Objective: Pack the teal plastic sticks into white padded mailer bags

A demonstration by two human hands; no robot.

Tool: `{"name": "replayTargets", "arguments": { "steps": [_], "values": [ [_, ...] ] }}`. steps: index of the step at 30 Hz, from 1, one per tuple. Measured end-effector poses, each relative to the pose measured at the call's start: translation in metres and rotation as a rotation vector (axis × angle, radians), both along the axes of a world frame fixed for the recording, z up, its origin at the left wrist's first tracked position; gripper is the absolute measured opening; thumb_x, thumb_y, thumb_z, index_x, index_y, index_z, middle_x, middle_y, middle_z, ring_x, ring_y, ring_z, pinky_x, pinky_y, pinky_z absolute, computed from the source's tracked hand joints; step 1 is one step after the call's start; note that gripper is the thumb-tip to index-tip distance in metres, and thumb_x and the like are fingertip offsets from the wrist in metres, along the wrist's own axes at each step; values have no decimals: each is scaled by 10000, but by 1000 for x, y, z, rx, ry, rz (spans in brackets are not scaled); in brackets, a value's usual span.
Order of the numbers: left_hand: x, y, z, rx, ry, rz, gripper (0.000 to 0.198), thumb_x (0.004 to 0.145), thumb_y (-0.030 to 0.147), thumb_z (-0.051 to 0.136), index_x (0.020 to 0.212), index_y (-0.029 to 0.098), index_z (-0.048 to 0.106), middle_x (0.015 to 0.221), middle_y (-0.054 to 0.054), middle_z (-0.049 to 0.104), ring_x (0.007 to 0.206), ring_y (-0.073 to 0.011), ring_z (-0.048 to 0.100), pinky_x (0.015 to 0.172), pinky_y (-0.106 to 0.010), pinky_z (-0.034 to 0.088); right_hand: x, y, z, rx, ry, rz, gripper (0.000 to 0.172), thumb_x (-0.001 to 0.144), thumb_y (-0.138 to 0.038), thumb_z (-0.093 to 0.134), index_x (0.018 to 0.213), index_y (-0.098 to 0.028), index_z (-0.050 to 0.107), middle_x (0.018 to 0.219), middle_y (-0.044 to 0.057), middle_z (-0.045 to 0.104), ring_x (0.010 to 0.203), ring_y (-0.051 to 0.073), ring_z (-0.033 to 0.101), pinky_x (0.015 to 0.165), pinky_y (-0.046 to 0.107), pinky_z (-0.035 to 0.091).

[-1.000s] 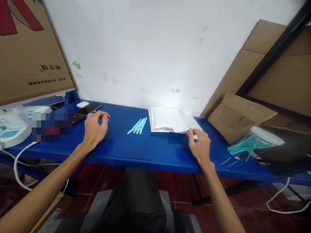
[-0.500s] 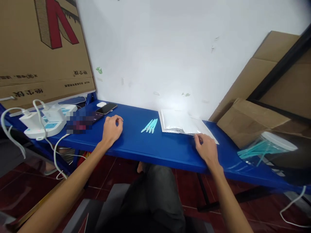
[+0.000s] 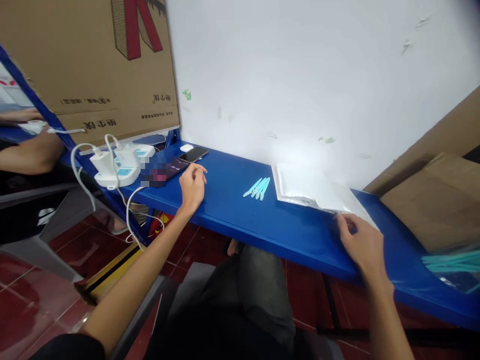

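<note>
My left hand [image 3: 193, 186] rests on the blue table [image 3: 228, 210] beside the phones, its fingers curled with the tips close together; I cannot make out anything in them. Several light-blue plastic sticks [image 3: 257, 188] lie in a small group between my hands. Right of them is a stack of white and clear plastic bags [image 3: 305, 185]. My right hand [image 3: 362, 240] is at the near right edge of this stack, fingers curled toward the thumb; whether a bag edge is between them is hidden.
A white power strip [image 3: 123, 172] with chargers and cables stands at the left, near a dark phone [image 3: 194, 154] and a white case [image 3: 186, 148]. More blue sticks [image 3: 453, 262] lie right. Cardboard [image 3: 423, 200] leans there. Another person's arm [image 3: 30, 155] shows far left.
The view has swung left, so the table's things appear further right and another person's arm has come into view. Both hands keep nearly the same places on the table.
</note>
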State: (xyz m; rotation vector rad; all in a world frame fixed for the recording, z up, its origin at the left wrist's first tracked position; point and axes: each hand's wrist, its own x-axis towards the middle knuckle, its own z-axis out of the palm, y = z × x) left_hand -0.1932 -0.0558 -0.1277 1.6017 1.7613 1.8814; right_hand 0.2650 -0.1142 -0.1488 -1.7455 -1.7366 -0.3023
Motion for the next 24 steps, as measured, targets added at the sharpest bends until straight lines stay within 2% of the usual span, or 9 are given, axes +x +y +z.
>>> {"name": "replayTargets", "arguments": {
  "steps": [6, 10, 14, 19, 24],
  "values": [
    [-6, 10, -3, -102, -47, 55, 271, 940, 253, 397, 833, 214, 644, 586, 29, 544, 569, -152, 547, 594, -265, 435, -2, -3, 4, 7, 39, -49, 356, 929, -472, 476, 892, -210, 714, 799, 105, 731, 781, 302, 667, 696, 364, 411],
    [-8, 13, -2, -182, -25, 19, 252, 994, 371, 539, 953, 164, 676, 838, -12, 680, 749, -158, 644, 744, -327, 536, -6, -3, 8, 13, 49, -74, 377, 933, -476, 469, 747, -212, 664, 680, 91, 681, 664, 263, 610, 640, 343, 373],
    [-9, 15, -1, -258, -2, -24, 281, 978, 399, 610, 1106, 156, 665, 1086, -61, 693, 926, -193, 676, 838, -394, 576, -9, -3, 10, 21, 37, -92, 419, 943, -490, 473, 642, -221, 588, 626, 83, 635, 601, 227, 542, 595, 327, 323],
    [-10, 15, 1, -296, 0, -41, 290, 977, 376, 616, 1172, 165, 651, 1177, -78, 674, 1005, -215, 669, 879, -421, 574, -12, -5, 12, 29, 26, -94, 439, 947, -485, 468, 603, -225, 553, 603, 75, 610, 560, 204, 497, 570, 319, 284],
    [-12, 15, 2, -297, -15, -39, 290, 977, 377, 615, 1170, 163, 651, 1169, -76, 675, 994, -214, 671, 871, -417, 577, -11, -6, 13, 27, 30, -94, 443, 938, -500, 461, 590, -234, 524, 564, 60, 587, 549, 211, 491, 559, 314, 289]
  ]
}}
